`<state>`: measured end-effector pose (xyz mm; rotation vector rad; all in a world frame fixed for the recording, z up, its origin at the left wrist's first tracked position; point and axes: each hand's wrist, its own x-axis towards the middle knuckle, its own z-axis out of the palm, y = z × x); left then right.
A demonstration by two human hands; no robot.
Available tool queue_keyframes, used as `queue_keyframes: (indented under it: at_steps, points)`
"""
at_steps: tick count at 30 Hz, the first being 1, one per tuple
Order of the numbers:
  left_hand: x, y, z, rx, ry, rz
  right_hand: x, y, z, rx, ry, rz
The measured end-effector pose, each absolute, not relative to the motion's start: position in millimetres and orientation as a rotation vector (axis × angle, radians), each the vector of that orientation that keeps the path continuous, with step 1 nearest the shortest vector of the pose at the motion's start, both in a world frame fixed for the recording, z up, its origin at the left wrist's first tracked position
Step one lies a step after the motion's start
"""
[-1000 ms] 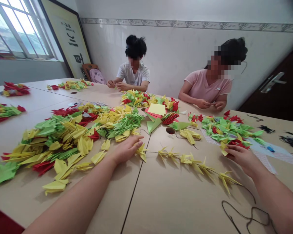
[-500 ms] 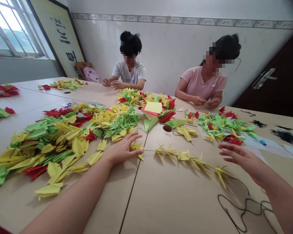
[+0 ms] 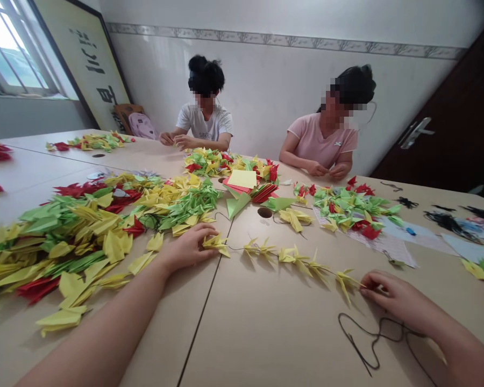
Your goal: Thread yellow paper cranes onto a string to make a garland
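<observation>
A row of yellow folded paper cranes (image 3: 294, 259) is strung on a thin dark cord (image 3: 381, 336) across the table in front of me. My left hand (image 3: 191, 246) is closed around the yellow paper crane (image 3: 215, 243) at the row's left end; its wings stick out past my fingertips. At the other end, my right hand (image 3: 389, 293) pinches the cord just beside the rightmost crane (image 3: 347, 285). The exact grip there is partly hidden by my fingers. Loose cord lies in loops below my right wrist.
A big heap of yellow, green and red cranes (image 3: 89, 226) spreads at left. Square paper sheets (image 3: 242, 179) lie mid-table beside a round hole (image 3: 265, 213). Another mixed pile (image 3: 347, 207) and black cord bundles (image 3: 447, 223) are at right. Two people sit opposite, hands on small work.
My right hand has come down to the table and closed at the cord by the last crane. My left fingers have curled in around the leftmost crane. The view has shifted slightly right.
</observation>
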<state>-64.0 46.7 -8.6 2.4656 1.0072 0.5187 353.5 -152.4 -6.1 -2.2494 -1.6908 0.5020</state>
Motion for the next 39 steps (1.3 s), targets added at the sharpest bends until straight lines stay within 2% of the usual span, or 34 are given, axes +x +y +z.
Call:
queue_keyframes:
  at_steps: [7, 14, 22, 28, 32, 39]
  points:
    - [-65, 46, -12, 2.379, 1.056, 0.69, 364, -150, -17, -2.244, -1.565, 0.401]
    - [-62, 47, -9, 2.486, 1.076, 0.625, 373, -143, -24, -2.341, -1.203, 0.381]
    - [-56, 36, 2, 2.498, 1.104, 0.445, 364, -138, -20, -2.453, -1.292, 0.419]
    - [-47, 32, 0, 2.722, 1.02, 0.556, 367, -136, -23, -2.523, -1.316, 0.424]
    - [-41, 32, 1, 2.829, 0.88, 0.48, 365, -135, -23, -2.55, -1.327, 0.424]
    - [-38, 33, -1, 2.824, 0.95, 0.474, 377, -134, -36, -2.541, -1.316, 0.428]
